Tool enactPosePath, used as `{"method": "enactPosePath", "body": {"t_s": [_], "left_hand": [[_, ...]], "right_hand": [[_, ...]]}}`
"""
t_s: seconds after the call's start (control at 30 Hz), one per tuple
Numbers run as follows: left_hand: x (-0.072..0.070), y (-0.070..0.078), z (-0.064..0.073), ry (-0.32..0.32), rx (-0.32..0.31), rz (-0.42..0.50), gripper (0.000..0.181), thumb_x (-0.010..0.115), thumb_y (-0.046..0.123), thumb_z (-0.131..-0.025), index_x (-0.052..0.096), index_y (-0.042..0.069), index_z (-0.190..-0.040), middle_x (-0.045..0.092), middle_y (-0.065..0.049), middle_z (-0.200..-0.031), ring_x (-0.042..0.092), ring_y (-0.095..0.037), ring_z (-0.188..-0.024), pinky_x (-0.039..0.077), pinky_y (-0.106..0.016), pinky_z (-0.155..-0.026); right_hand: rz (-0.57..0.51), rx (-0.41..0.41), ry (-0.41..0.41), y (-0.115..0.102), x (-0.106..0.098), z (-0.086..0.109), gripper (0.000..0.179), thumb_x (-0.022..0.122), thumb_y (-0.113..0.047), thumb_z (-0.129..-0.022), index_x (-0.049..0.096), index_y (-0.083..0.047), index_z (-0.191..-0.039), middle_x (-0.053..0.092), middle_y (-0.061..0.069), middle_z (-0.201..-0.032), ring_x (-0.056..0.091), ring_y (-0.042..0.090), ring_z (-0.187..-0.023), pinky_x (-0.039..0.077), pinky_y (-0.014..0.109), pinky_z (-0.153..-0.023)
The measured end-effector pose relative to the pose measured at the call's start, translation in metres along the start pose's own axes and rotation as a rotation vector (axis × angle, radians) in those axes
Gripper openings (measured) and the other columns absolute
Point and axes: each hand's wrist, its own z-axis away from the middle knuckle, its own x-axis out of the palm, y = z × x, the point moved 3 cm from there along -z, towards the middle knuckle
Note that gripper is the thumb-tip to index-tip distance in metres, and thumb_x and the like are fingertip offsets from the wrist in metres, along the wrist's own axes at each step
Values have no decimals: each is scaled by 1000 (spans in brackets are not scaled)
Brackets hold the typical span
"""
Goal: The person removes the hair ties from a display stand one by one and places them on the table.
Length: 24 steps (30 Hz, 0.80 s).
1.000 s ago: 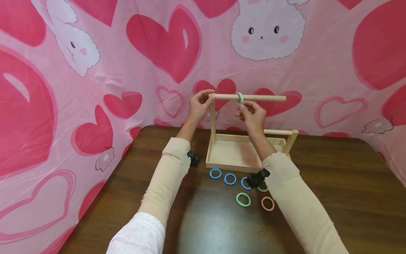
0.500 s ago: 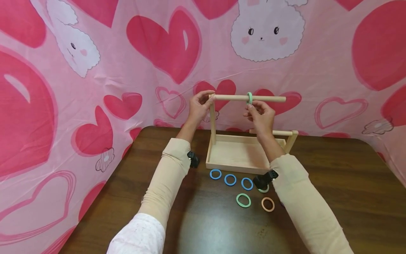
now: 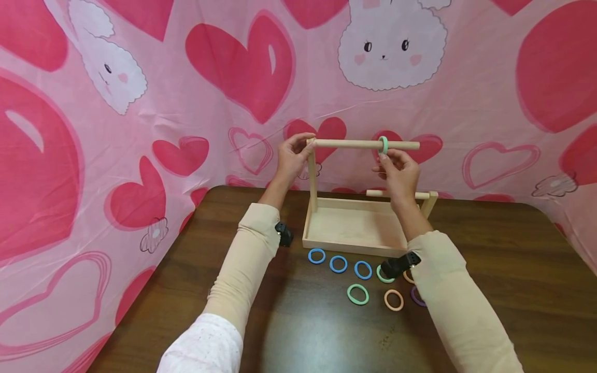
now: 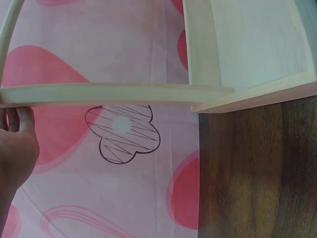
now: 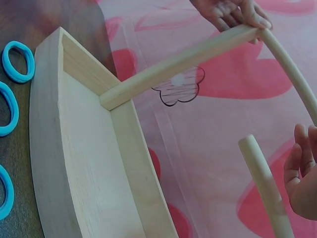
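Note:
My left hand [image 3: 294, 154] grips the top of the wooden stand's tall left post [image 3: 313, 181], where the upper rod [image 3: 342, 143] joins it. In the left wrist view that hand [image 4: 19, 151] shows under the corner. Around the rod, near its free right end, hangs a green ring [image 3: 384, 140]. Thumb and fingers of my right hand [image 3: 403, 173] pinch the ring's lower edge. The right wrist view cuts this hand [image 5: 303, 173] off at the border, with the ring out of sight. Below it, a shorter rod [image 3: 378, 194] extends leftward from the right post [image 3: 429, 204].
The stand's shallow tray [image 3: 354, 247] sits on the brown table [image 3: 242, 233]. In front lie three blue rings, one at the left [image 3: 309, 256], plus green [image 3: 357, 285], orange [image 3: 394, 309] and purple [image 3: 414, 298] ones, some partly behind my right wrist. A pink heart-patterned cloth [image 3: 261, 67] hangs behind.
My right hand has slid the green ring rightward along the upper rod, from near its middle toward the free end. My left hand has stayed at the post.

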Motion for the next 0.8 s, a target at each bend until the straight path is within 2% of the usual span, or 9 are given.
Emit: {"method": "enactPosePath", "body": {"t_s": [0.33,0.5,0.8], "left_hand": [[-1,-1,0,5,-6,7,25,71,-9,-89,67,-14,-113,74,-4,-89,60,2,-72,51,-13,-70],[-1,-1,0,5,-6,2,25,71,-8,-89,68,-13,-113,72,-1,-87,60,1,-72,51,-14,-70],[-1,-2,-1,-5,-16,-5,26,71,-7,-90,68,-12,-114,72,-3,-89,60,1,-73,52,-15,-70]], "right_hand": [[-62,-22,64,-1,-11,-5,13,65,0,-96,69,-12,-90,71,-7,-70,69,4,-55,56,16,-57],[-109,-1,84,-2,-16,-6,14,66,0,-95,69,-12,-90,71,-5,-69,68,6,-53,56,16,-56],[-126,14,118,-6,-31,-10,7,68,-4,-95,68,-11,-93,72,-5,-70,69,5,-54,54,15,-54]]}}
